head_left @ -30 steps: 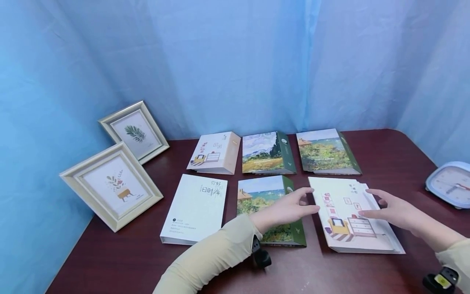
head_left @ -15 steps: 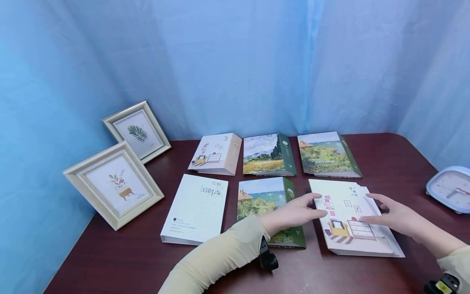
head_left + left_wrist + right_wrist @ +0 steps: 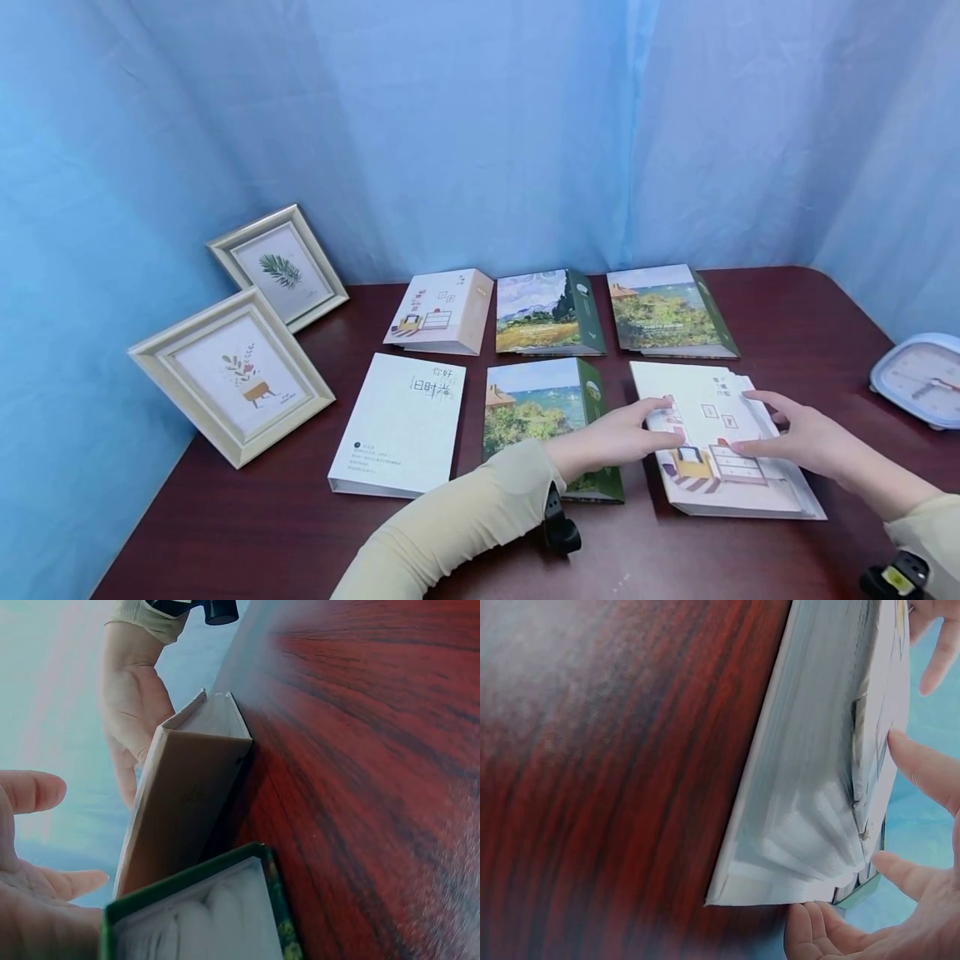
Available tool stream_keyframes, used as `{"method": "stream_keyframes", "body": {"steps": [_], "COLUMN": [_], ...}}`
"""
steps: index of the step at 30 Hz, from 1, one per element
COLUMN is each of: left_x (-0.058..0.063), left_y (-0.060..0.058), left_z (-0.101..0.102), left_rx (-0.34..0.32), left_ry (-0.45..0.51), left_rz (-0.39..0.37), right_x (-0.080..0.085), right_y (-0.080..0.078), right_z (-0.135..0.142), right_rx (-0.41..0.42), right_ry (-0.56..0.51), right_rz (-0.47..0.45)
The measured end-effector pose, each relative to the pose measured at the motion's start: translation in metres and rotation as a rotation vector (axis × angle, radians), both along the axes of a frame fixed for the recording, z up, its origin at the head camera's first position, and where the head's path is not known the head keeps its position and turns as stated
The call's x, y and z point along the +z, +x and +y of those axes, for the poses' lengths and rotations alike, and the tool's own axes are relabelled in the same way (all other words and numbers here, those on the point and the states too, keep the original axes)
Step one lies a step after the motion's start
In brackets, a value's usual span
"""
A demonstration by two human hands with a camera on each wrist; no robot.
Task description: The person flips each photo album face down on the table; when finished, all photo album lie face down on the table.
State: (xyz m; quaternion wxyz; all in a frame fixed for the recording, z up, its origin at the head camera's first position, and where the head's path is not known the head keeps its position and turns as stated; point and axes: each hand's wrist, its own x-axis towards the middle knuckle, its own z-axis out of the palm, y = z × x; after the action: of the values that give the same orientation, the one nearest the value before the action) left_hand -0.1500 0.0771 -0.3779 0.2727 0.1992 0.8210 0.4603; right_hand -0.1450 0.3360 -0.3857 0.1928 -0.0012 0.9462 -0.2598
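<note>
Left hand [image 3: 611,435] spread, not gripping, over left side of furniture-print album [image 3: 708,437]; album lies front right on table [image 3: 630,562]; right hand [image 3: 817,442] at its right edge, grip unclear; seemingly lining up; next calls for even two-sided hold.

White album [image 3: 701,433] partly behind both hands [image 3: 618,435] [image 3: 810,442], clock [image 3: 918,377] partly outside head view.
</note>
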Motion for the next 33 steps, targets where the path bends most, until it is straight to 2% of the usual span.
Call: {"method": "stream_keyframes", "body": {"steps": [6, 15, 17, 22, 24, 29, 33], "left_x": [-0.001, -0.001, -0.002, -0.003, -0.003, -0.003, -0.004], "left_y": [0.001, 0.005, 0.007, 0.009, 0.01, 0.013, 0.015], "left_z": [0.001, 0.001, 0.0, -0.001, -0.002, -0.004, -0.004], "left_rx": [0.023, 0.069, 0.092, 0.164, 0.183, 0.212, 0.239], "left_ry": [-0.019, 0.005, 0.042, 0.216, 0.269, 0.338, 0.392], "left_rz": [0.009, -0.008, -0.051, -0.236, -0.287, -0.32, -0.309], "right_x": [0.0, 0.001, 0.001, 0.001, 0.001, 0.0, 0.0], "right_y": [0.0, -0.001, -0.001, -0.002, -0.002, -0.002, -0.002], "right_z": [0.0, -0.002, -0.003, -0.007, -0.008, -0.012, -0.014], "right_rx": [-0.025, -0.042, -0.038, -0.041, -0.046, -0.051, -0.059], "right_ry": [-0.003, -0.049, -0.058, -0.078, -0.091, -0.122, -0.168], "right_rz": [-0.001, -0.036, -0.039, -0.034, -0.034, -0.038, -0.05]}}
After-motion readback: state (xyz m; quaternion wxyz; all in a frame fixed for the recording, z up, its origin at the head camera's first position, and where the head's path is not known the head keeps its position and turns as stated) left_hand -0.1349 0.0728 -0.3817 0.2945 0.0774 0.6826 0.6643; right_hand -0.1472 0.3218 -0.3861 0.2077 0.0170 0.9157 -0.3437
